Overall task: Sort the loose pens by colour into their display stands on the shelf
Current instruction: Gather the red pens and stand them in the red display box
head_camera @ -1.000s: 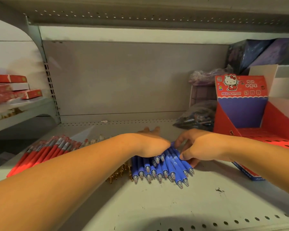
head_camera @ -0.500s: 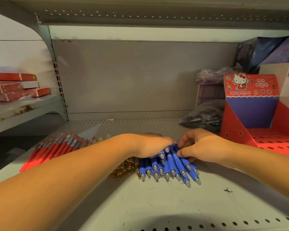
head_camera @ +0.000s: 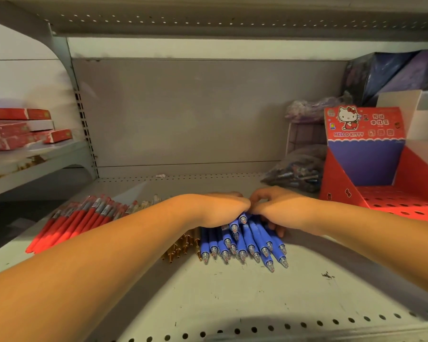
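A heap of blue pens [head_camera: 245, 243] lies at the middle of the grey shelf [head_camera: 232, 292], tips toward me. My left hand [head_camera: 220, 208] covers the heap's left side from above, and my right hand [head_camera: 279, 211] curls round its right side, fingers tucked under the pens. The two hands touch over the heap. Red pens [head_camera: 79, 218] lie in a row at the left, with gold-tipped pens [head_camera: 183, 245] between the red and blue ones, partly hidden by my left forearm. A red Hello Kitty display stand [head_camera: 381, 183] with a holed tray stands at the right.
Dark bags of pens [head_camera: 297, 169] and a purple box [head_camera: 391, 70] sit behind the stand at the back right. Red flat boxes [head_camera: 15, 129] are stacked on the neighbouring shelf at the left. An upper shelf hangs close overhead.
Both hands have drawn closer together over the blue pens, bunching the heap tighter; the right hand's fingers have slid under its right edge. The view has shifted slightly left.
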A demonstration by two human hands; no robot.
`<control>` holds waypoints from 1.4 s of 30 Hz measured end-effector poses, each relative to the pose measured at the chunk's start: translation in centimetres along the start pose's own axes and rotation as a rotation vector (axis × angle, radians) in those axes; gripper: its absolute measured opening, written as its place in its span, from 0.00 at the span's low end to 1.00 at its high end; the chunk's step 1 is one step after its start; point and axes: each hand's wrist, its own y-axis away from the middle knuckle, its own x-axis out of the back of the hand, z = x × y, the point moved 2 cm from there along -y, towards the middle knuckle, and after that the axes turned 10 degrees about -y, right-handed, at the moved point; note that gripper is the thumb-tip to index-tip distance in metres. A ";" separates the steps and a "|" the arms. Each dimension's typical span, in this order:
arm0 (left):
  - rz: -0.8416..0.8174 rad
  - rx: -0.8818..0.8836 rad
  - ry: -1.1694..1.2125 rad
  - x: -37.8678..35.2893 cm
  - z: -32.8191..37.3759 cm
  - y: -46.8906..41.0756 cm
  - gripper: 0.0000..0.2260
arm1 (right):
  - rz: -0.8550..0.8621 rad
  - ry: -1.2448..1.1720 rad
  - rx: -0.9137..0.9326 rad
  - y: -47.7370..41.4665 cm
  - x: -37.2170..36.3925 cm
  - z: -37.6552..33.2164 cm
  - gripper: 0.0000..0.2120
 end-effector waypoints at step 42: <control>0.337 -0.488 -0.539 -3.4 2.5 2.1 0.26 | -0.088 -0.345 -0.085 3.1 3.0 2.4 0.18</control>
